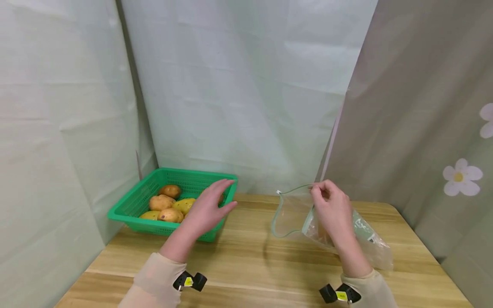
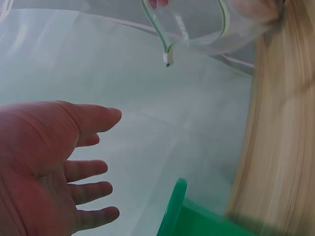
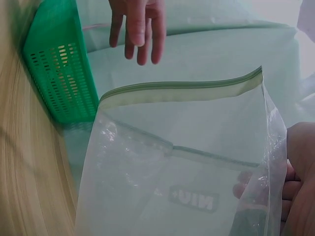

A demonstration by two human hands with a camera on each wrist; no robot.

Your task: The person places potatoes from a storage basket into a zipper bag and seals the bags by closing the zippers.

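Your potatoes (image 1: 169,205) lie in the green basket (image 1: 127,209), just under and left of your left hand (image 1: 206,209), which hovers spread and empty. Curl it round one potato. Your right hand (image 1: 331,209) pinches the zip bag (image 1: 292,214) rim; hold that mouth wide, facing the basket.

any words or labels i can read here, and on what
"NIU" or close to it: pale print on the clear zip bag, seen mirrored through the plastic in the right wrist view, so the reading is unsure.
Yellow tags on the black wrist clips: too small to read.
Print on the bag in the head view: too blurred to read.
The green basket and potatoes: no text.
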